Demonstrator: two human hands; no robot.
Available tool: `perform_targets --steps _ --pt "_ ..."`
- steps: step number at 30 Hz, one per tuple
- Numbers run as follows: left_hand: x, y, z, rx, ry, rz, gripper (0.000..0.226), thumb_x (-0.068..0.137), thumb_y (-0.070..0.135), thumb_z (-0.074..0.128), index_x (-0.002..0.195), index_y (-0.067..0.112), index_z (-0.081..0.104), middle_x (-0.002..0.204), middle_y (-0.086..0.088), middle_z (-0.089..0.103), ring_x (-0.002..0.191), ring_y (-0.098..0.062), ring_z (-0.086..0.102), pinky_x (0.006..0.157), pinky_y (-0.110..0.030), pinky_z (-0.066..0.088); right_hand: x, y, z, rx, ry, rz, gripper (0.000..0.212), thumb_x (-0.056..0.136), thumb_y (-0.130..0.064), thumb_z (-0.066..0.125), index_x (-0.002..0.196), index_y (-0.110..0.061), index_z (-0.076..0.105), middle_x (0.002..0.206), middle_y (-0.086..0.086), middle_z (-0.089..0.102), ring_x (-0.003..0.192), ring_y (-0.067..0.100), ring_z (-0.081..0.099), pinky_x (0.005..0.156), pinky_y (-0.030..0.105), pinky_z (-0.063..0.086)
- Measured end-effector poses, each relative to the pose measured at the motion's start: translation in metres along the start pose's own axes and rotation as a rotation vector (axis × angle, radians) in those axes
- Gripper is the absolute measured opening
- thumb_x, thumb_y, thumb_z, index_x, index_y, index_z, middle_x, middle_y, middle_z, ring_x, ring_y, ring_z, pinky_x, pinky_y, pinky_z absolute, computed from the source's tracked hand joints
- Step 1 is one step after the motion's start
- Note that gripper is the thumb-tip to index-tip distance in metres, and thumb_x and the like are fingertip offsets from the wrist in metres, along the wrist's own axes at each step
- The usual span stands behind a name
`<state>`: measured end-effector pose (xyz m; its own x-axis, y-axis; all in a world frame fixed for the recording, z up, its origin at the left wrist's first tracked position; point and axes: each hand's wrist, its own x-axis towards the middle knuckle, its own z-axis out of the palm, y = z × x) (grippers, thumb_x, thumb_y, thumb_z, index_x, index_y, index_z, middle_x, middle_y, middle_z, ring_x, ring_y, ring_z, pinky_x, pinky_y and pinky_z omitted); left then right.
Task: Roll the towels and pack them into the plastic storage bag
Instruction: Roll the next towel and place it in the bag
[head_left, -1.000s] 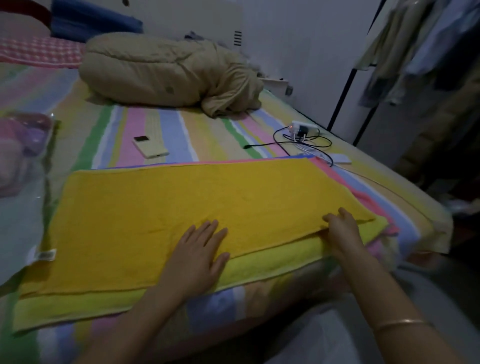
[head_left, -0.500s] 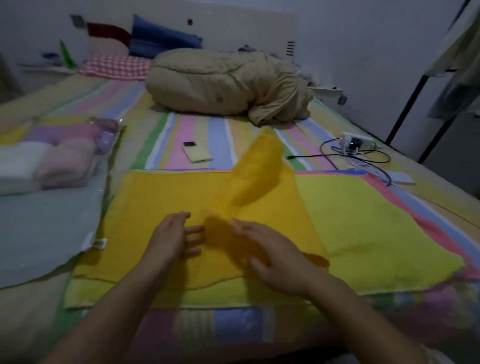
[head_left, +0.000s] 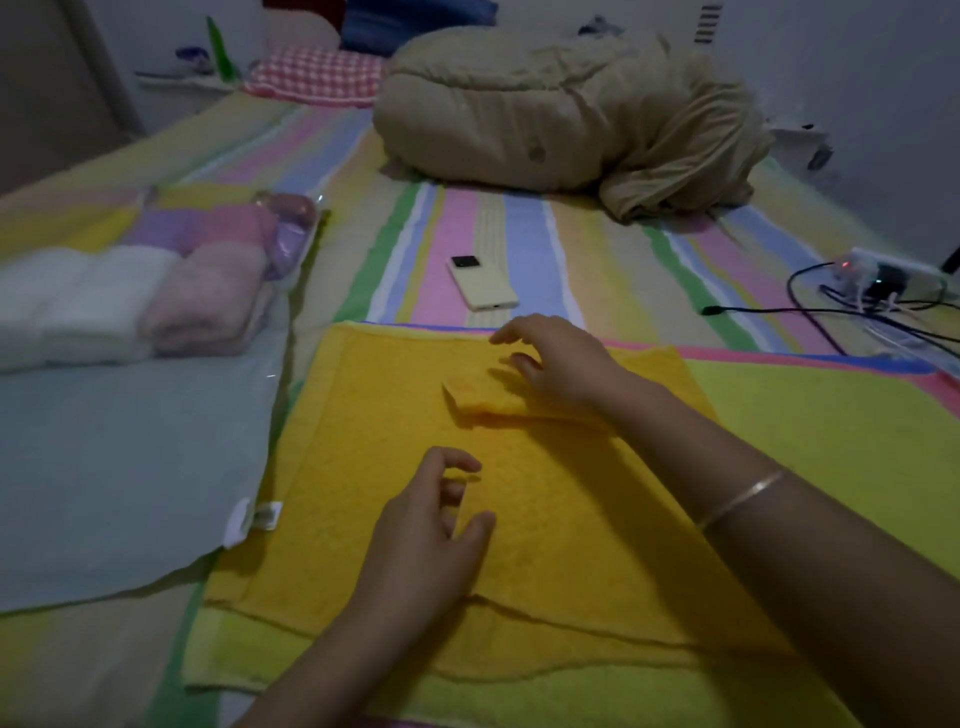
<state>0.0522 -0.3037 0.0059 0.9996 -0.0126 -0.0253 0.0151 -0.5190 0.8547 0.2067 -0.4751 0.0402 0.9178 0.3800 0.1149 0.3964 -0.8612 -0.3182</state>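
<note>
An orange-yellow towel (head_left: 363, 467) lies folded over on itself on top of a lime-yellow towel (head_left: 831, 441) at the bed's near edge. My right hand (head_left: 556, 364) rests on the folded-over corner near the towel's far side, fingers loosely bent. Just above the towel's middle hovers my left hand (head_left: 431, 525), fingers loosely curled, holding nothing. At the left lies the clear plastic storage bag (head_left: 130, 467), with rolled white, pink and purple towels (head_left: 156, 291) in its far end.
A cream phone (head_left: 483, 283) lies on the striped bedsheet (head_left: 530, 244) beyond the towels. A bundled beige quilt (head_left: 545, 114) fills the far middle. At the right edge sit a power strip and black cables (head_left: 872, 291). Pillows lie at the headboard.
The orange towel's right end has been brought over to the left and laid down, leaving the lime towel bare at the right. My right hand moved from the right edge to the towel's far middle.
</note>
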Motion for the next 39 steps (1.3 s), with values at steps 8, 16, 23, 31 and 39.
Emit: perform_targets --steps 8,16,23,31,39 --pt "-0.006 0.002 -0.009 0.121 -0.024 0.072 0.026 0.086 0.017 0.064 0.103 0.035 0.068 0.096 0.019 0.064 0.080 0.005 0.055 0.077 -0.015 0.044 0.036 0.001 0.014 -0.123 -0.214 0.021 0.030 0.090 -0.036 0.062 0.115 -0.021 0.062 0.115 0.003 0.063 0.109 0.023 0.055 0.080 0.028 0.040" --pt "-0.033 -0.002 -0.067 0.459 0.136 0.086 0.034 0.092 0.022 0.052 0.122 0.037 0.057 0.126 0.022 0.050 0.111 -0.006 0.053 0.092 -0.026 0.043 0.078 -0.011 0.017 0.146 0.106 0.190 0.020 0.093 -0.034 0.056 0.105 -0.019 0.062 0.113 0.007 0.063 0.106 0.027 0.056 0.086 0.037 0.045" --pt "-0.044 -0.023 -0.114 0.450 0.229 0.016 0.033 0.091 0.028 0.055 0.121 0.041 0.058 0.124 0.025 0.049 0.101 -0.005 0.057 0.088 -0.030 0.048 0.130 -0.082 0.053 0.159 0.083 0.175 0.024 0.090 -0.041 0.059 0.104 -0.022 0.066 0.113 0.004 0.066 0.106 0.026 0.059 0.083 0.034 0.045" --pt "-0.023 -0.080 -0.122 -0.195 0.175 -0.200 0.029 0.083 0.006 0.069 0.094 0.033 0.073 0.102 0.017 0.069 0.086 0.001 0.067 0.087 -0.028 0.054 0.147 -0.102 0.088 0.080 0.060 0.234 0.026 0.089 -0.038 0.060 0.105 -0.018 0.068 0.111 0.008 0.067 0.103 0.030 0.060 0.084 0.039 0.051" --pt "-0.020 -0.077 -0.129 0.035 0.116 -0.150 0.023 0.084 0.023 0.070 0.099 0.040 0.065 0.105 0.024 0.058 0.094 0.000 0.059 0.087 -0.026 0.049 0.098 -0.090 0.085 0.006 0.130 0.125 0.055 0.089 -0.042 0.059 0.137 -0.023 0.042 0.139 0.007 0.045 0.128 0.028 0.040 0.102 0.044 0.037"
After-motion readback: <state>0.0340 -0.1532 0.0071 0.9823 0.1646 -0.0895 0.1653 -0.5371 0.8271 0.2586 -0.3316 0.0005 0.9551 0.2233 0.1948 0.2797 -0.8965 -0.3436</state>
